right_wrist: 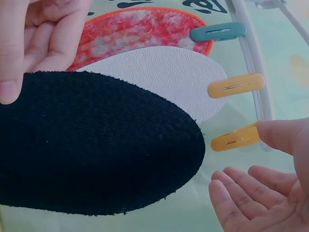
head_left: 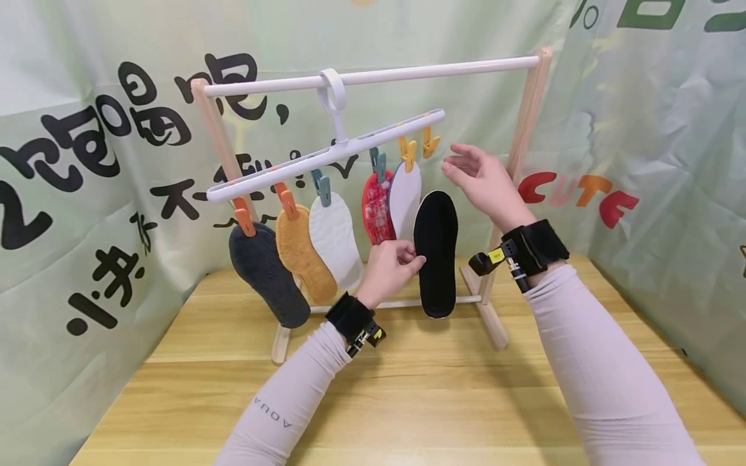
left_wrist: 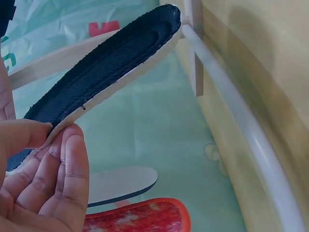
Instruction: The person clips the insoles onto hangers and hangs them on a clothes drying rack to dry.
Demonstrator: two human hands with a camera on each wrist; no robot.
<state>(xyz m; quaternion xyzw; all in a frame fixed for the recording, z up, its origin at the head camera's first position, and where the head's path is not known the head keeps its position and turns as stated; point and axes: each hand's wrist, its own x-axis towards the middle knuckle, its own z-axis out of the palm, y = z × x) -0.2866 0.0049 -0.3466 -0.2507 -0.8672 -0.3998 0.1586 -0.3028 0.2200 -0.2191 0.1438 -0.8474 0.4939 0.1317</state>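
My left hand [head_left: 389, 270] pinches the edge of a black insole [head_left: 436, 255] between thumb and fingers, and the insole hangs upright, one end up. In the left wrist view its pale underside edge [left_wrist: 130, 75] shows. My right hand [head_left: 486, 184] is off to the right of the end yellow clip [head_left: 430, 142], fingers spread and holding nothing. That clip hangs from the white hanger [head_left: 373, 139] with no insole in it; in the right wrist view the thumb [right_wrist: 282, 135] appears close to it, and contact is hard to tell.
Clipped along the hanger are a dark grey insole [head_left: 269, 275], a tan one [head_left: 304, 252], a white quilted one [head_left: 335, 239], a red patterned one [head_left: 379, 210] and a plain white one [head_left: 406, 200]. A wooden-sided rack [head_left: 530, 110] carries the hanger above the wooden table [head_left: 419, 401].
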